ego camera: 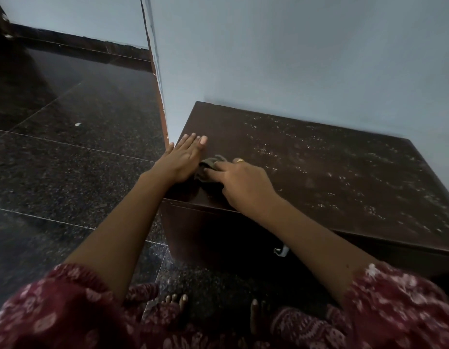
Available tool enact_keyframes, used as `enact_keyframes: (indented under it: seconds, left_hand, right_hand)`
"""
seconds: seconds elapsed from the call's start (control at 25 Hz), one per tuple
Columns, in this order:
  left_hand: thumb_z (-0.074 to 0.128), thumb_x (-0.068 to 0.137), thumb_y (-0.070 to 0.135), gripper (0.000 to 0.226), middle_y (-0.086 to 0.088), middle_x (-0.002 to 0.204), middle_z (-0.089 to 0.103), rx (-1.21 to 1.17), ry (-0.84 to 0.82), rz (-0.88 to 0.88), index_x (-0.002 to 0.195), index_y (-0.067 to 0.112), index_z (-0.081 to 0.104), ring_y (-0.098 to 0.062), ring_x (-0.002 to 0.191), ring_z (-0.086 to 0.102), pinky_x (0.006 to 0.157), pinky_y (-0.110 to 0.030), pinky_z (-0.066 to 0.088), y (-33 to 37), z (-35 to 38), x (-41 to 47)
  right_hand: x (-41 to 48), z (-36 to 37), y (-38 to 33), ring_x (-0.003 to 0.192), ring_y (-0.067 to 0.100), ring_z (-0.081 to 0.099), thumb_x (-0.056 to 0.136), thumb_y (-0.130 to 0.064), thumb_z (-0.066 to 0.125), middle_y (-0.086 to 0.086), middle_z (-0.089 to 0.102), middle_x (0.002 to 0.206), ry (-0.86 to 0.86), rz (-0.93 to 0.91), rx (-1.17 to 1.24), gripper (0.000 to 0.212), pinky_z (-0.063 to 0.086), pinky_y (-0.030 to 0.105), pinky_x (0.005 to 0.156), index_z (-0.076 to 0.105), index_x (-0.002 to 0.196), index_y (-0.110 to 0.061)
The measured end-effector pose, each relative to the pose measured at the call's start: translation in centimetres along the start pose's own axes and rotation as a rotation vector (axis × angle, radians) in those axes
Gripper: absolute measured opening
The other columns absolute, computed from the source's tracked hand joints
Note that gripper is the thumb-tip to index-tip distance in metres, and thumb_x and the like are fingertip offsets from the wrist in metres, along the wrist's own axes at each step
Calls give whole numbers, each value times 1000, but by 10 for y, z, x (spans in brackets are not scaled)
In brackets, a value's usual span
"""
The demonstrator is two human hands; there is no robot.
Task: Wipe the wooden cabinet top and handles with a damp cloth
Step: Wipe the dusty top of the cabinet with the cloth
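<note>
Pressing a small crumpled cloth [210, 165] against the near-left corner of the dark wooden cabinet top [319, 172], your right hand [239, 183] has its fingers closed over the cloth, a ring showing on one finger. Your left hand [183, 157] lies flat and open on the same corner, just beside the cloth, holding nothing. Pale specks dot the top toward the right. A metal handle [281, 250] shows on the cabinet's front, below your right forearm

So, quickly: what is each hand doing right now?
Left hand: open, flat on the cabinet top, holding nothing.
Right hand: closed on the cloth.
</note>
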State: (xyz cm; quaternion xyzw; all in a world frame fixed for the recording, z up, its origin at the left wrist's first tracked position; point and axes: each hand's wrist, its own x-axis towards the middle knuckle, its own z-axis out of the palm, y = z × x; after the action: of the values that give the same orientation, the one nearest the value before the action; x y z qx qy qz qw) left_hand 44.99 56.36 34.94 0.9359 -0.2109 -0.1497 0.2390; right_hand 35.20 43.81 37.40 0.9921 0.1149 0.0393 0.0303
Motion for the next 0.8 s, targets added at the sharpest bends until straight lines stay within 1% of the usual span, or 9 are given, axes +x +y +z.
enact_keyframes:
  seconds: [0.08,0.12,0.24,0.36,0.44,0.48,0.6,0.68,0.8]
  left_hand:
    - [4,98,44,59,0,161,1,28,-16,-2,151,18,6,-12,148,-6,120,-38,-7,1,3,-1]
    - [4,98,44,59,-1,161,0,78,-23,1,151,18,7,-12,148,-7,120,-39,-8,0,5,-1]
    - [9,99,40,58,-4,161,-5,257,-60,47,152,16,6,-16,148,-11,120,-42,-8,-4,9,0]
    - [20,99,41,60,-3,161,-8,233,-73,57,151,16,4,-14,148,-12,120,-39,-8,-7,8,0]
    - [22,99,42,61,-1,161,-7,224,-54,63,151,16,3,-13,148,-10,119,-37,-8,-5,8,1]
    - [22,99,41,61,-1,161,-6,236,-39,68,151,16,4,-13,148,-9,119,-37,-7,-4,9,2]
    - [22,100,41,60,-1,162,-2,268,10,74,151,15,5,-13,149,-5,120,-35,-5,0,11,8]
    - [23,99,41,60,-1,162,1,284,33,82,151,15,8,-14,149,-2,120,-35,-2,2,12,13]
    - [26,99,40,58,-2,161,10,282,95,93,150,14,16,-17,149,6,120,-36,6,5,11,14]
  right_hand:
    - [-17,4,-4,116,28,51,91,-12,44,-4,49,139,23,-64,1,50,50,37,78,40,137,-32]
    - [-25,5,-4,110,29,55,88,-10,49,-2,54,135,44,-116,1,50,51,36,73,46,134,-30]
    - [-43,12,9,76,25,69,64,-12,76,-3,74,106,137,-251,-87,49,52,26,49,68,109,-30]
    - [-46,14,27,68,19,70,55,-18,84,-11,75,100,115,-231,-137,53,48,21,43,70,103,-36]
    - [-43,12,36,72,21,71,57,-15,83,-12,74,104,113,-191,-150,55,48,22,44,69,105,-38]
    - [-38,10,39,81,24,70,65,-13,78,-11,71,112,111,-175,-141,55,51,25,50,66,112,-38]
    - [-15,3,47,121,27,50,92,-12,46,-15,42,146,-20,-61,-103,55,50,34,78,38,136,-43]
    - [5,1,55,127,26,45,94,-13,41,-17,37,149,-42,-2,-101,54,48,34,82,34,138,-44]
    - [46,6,75,124,27,47,92,-11,41,-13,44,145,-13,57,-72,53,48,38,84,40,135,-43]
